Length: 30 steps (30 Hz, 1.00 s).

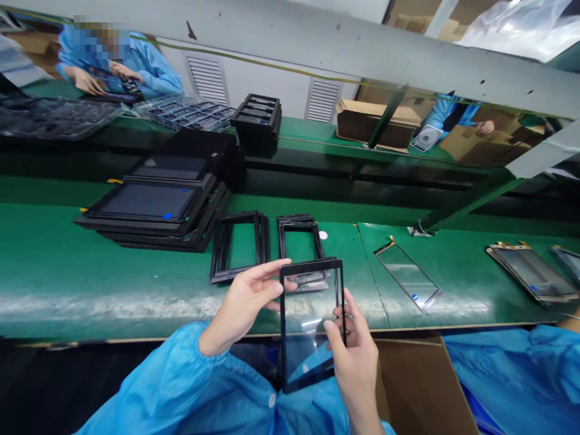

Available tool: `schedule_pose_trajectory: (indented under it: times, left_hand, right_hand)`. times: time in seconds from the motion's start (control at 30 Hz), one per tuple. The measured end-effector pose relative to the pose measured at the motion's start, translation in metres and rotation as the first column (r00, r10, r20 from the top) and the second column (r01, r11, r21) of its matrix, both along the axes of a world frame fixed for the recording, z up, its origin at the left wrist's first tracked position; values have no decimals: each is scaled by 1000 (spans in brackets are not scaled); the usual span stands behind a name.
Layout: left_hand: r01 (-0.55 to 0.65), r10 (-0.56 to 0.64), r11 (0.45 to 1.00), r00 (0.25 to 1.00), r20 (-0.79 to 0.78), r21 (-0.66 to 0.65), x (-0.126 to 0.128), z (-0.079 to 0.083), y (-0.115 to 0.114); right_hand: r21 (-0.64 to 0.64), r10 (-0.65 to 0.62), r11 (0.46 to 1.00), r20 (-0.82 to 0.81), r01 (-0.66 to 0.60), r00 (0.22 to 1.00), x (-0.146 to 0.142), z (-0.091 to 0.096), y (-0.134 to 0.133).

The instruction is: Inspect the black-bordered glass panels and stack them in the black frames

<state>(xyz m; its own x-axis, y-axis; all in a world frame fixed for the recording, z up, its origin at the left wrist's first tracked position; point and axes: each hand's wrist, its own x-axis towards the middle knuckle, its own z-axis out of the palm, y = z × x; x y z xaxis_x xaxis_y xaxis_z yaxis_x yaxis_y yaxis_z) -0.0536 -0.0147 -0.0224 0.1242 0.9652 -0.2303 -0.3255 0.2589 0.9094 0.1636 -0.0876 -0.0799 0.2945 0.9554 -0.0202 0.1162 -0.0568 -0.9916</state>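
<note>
I hold a clear glass touch panel with a black border [311, 323] upright in front of me, above the table's near edge. My left hand [244, 302] pinches its upper left corner with thumb and fingers. My right hand [353, 356] grips its right edge, thumb on the glass. Just beyond the panel, two stacks of empty black plastic frames [239, 244] [301, 241] lie on the green belt [67, 266]. Another clear panel [408, 275] lies flat to the right.
Black trays with screens [154, 205] are stacked at the left. A pile of panels [530, 272] lies far right. A cardboard box [421, 386] stands below the table edge. Across the line a person in blue [136, 63] works; more trays [258, 118] and cardboard [376, 121] sit there.
</note>
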Motion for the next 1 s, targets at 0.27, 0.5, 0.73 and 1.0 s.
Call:
schedule_pose_trajectory:
  times: [0.27, 0.5, 0.73, 1.0]
  left_hand:
    - [24, 2, 996, 960, -281, 89, -3, 11, -9]
    - [36, 14, 992, 919, -393, 119, -8, 15, -19]
    - [125, -90, 991, 893, -440, 51, -21, 10, -17]
    - [557, -90, 769, 579, -810, 313, 1, 28, -11]
  right_hand:
    - [188, -23, 982, 154, -7, 988, 19, 37, 27]
    - [97, 119, 990, -197, -101, 973, 23, 73, 43]
    - [117, 56, 993, -223, -30, 973, 14, 72, 38]
    - [37, 292, 955, -297, -295, 909, -4, 68, 47]
